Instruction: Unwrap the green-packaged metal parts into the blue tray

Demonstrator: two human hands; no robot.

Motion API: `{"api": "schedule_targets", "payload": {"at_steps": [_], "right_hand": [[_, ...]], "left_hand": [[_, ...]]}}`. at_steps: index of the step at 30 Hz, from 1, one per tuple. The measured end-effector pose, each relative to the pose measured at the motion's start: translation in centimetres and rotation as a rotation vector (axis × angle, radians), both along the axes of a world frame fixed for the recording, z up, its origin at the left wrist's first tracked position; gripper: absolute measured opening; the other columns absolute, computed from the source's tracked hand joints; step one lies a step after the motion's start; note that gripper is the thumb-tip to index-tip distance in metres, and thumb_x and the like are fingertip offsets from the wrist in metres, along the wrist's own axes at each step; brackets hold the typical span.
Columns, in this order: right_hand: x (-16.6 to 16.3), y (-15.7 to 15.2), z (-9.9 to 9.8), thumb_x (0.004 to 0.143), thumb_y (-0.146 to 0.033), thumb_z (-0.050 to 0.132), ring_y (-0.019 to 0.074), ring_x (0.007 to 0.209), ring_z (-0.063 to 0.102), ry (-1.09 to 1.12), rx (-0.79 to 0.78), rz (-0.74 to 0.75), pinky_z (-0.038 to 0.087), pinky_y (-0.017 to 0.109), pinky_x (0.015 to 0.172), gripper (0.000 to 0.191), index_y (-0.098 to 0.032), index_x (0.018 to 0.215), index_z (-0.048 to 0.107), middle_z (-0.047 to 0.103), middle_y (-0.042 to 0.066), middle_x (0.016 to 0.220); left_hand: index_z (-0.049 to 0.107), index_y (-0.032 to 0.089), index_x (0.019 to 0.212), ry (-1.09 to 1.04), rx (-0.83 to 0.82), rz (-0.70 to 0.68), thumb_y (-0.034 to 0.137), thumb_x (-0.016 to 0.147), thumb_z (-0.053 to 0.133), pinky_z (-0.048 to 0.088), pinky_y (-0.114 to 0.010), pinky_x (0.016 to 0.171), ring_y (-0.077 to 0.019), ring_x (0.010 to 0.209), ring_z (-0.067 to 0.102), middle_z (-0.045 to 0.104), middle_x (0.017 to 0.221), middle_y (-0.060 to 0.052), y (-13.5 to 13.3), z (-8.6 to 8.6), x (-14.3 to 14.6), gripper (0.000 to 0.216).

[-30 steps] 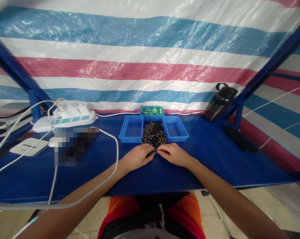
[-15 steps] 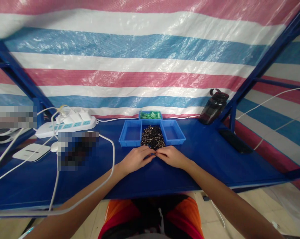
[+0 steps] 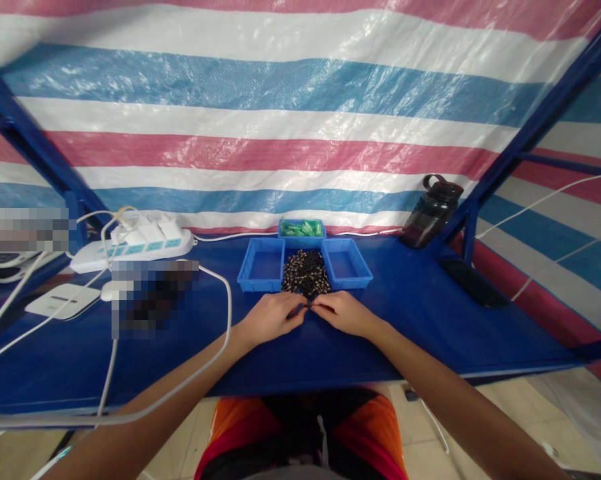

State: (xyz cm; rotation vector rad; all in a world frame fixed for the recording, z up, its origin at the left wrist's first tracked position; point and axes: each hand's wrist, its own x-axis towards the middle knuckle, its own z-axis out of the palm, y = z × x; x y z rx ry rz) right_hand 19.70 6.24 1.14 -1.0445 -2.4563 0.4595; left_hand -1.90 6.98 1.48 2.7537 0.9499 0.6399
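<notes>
Fingertips nearly touching, my left hand [image 3: 276,316] and my right hand [image 3: 348,313] meet just in front of a heap of small black and brassy parts [image 3: 305,272]. Both hands are closed in a pinch. Whatever sits between their fingertips is dark and too small to name. A shallow blue tray [image 3: 261,285] lies left of the heap, and a second blue tray [image 3: 349,283] lies to its right. Behind the heap, a smaller blue box [image 3: 301,237] holds green pieces [image 3: 302,228].
On the left lie a white power strip [image 3: 135,250] with plugs, a flat white device [image 3: 63,301] and a white cable [image 3: 227,313] arching over my left forearm. A dark bottle [image 3: 432,212] and a black flat object [image 3: 474,283] are at the right. Striped sheeting [image 3: 300,120] hangs behind.
The view has shifted slightly. Both hands keep their pinch in front of the heap, with only slight movement of the fingertips.
</notes>
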Motion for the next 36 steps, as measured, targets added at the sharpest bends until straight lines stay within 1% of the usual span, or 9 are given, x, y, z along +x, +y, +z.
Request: {"api": "schedule_targets", "payload": {"at_steps": [4,7,14,18,21,26,29,33,36], "right_hand": [[-0.04,0.01,-0.16,0.091,-0.026,0.052,0.0151,0.072,0.064,0.025,0.014,-0.04,0.043,0.023,0.067,0.016,-0.018,0.09,0.066,0.07,0.003,0.078],[-0.12,-0.03,-0.27,0.091,-0.027,0.052,0.0156,0.071,0.064,0.052,0.041,-0.048,0.044,0.024,0.067,0.016,-0.019,0.09,0.066,0.069,0.003,0.077],[-0.3,-0.24,-0.32,0.09,-0.025,0.053,0.017,0.077,0.065,0.107,0.114,-0.019,0.046,0.027,0.073,0.015,-0.018,0.091,0.066,0.071,0.005,0.083],[-0.27,-0.12,-0.42,0.089,-0.025,0.054,0.0163,0.075,0.064,0.115,0.119,-0.027,0.046,0.026,0.071,0.014,-0.018,0.093,0.066,0.07,0.004,0.082],[-0.22,0.05,-0.59,0.088,-0.025,0.056,0.0154,0.07,0.063,0.101,0.104,-0.048,0.046,0.025,0.067,0.013,-0.018,0.091,0.067,0.07,0.003,0.077],[-0.32,0.1,-0.73,0.091,-0.024,0.052,0.0156,0.074,0.065,0.05,0.062,-0.012,0.045,0.024,0.069,0.016,-0.018,0.09,0.067,0.071,0.004,0.08],[-0.48,0.02,-0.79,0.093,-0.024,0.05,0.0154,0.074,0.064,0.025,0.069,0.032,0.044,0.024,0.069,0.02,-0.018,0.083,0.066,0.07,0.004,0.079],[-0.65,-0.01,-0.96,0.093,-0.024,0.049,0.0138,0.067,0.062,0.013,0.086,0.044,0.042,0.023,0.066,0.024,-0.017,0.076,0.063,0.068,0.002,0.072],[-0.66,-0.06,-0.95,0.092,-0.025,0.05,0.0133,0.065,0.061,0.017,0.083,0.035,0.042,0.022,0.064,0.023,-0.017,0.075,0.064,0.067,0.002,0.071]], "left_hand": [[0.059,0.02,0.096,0.09,-0.022,0.063,0.024,0.088,0.049,0.04,-0.021,0.059,-0.0125,0.062,0.058,0.062,0.069,0.002,-0.04,0.16,0.12,0.014],[0.058,0.02,0.096,0.117,-0.034,0.078,0.024,0.087,0.049,0.039,-0.021,0.058,-0.0131,0.062,0.058,0.062,0.069,0.002,-0.07,0.23,0.19,0.013],[0.058,0.02,0.095,0.117,-0.044,0.068,0.024,0.088,0.049,0.041,-0.022,0.061,-0.0141,0.066,0.06,0.063,0.074,0.001,-0.1,0.13,0.2,0.012],[0.058,0.02,0.092,0.108,-0.036,0.063,0.024,0.089,0.047,0.043,-0.023,0.063,-0.015,0.069,0.061,0.064,0.077,0.0,-0.09,0.25,0.09,0.012],[0.058,0.019,0.095,0.075,-0.027,0.065,0.024,0.09,0.046,0.044,-0.023,0.065,-0.0149,0.071,0.06,0.063,0.08,-0.001,-0.07,0.4,-0.03,0.014],[0.057,0.019,0.099,0.021,-0.001,-0.022,0.026,0.093,0.043,0.045,-0.023,0.072,-0.0147,0.081,0.061,0.062,0.087,-0.002,-0.05,0.21,-0.21,0.017],[0.057,0.019,0.099,0.018,0.009,-0.074,0.025,0.094,0.042,0.046,-0.023,0.075,-0.0147,0.086,0.06,0.061,0.091,-0.003,-0.07,0.11,-0.24,0.018],[0.057,0.019,0.098,0.005,-0.015,-0.115,0.023,0.093,0.042,0.046,-0.022,0.075,-0.0139,0.088,0.06,0.06,0.095,-0.004,-0.23,0.35,-0.2,0.016],[0.056,0.019,0.095,0.008,-0.026,-0.102,0.02,0.089,0.045,0.047,-0.022,0.074,-0.0138,0.084,0.06,0.061,0.091,-0.003,-0.36,0.42,-0.19,0.012]]}}
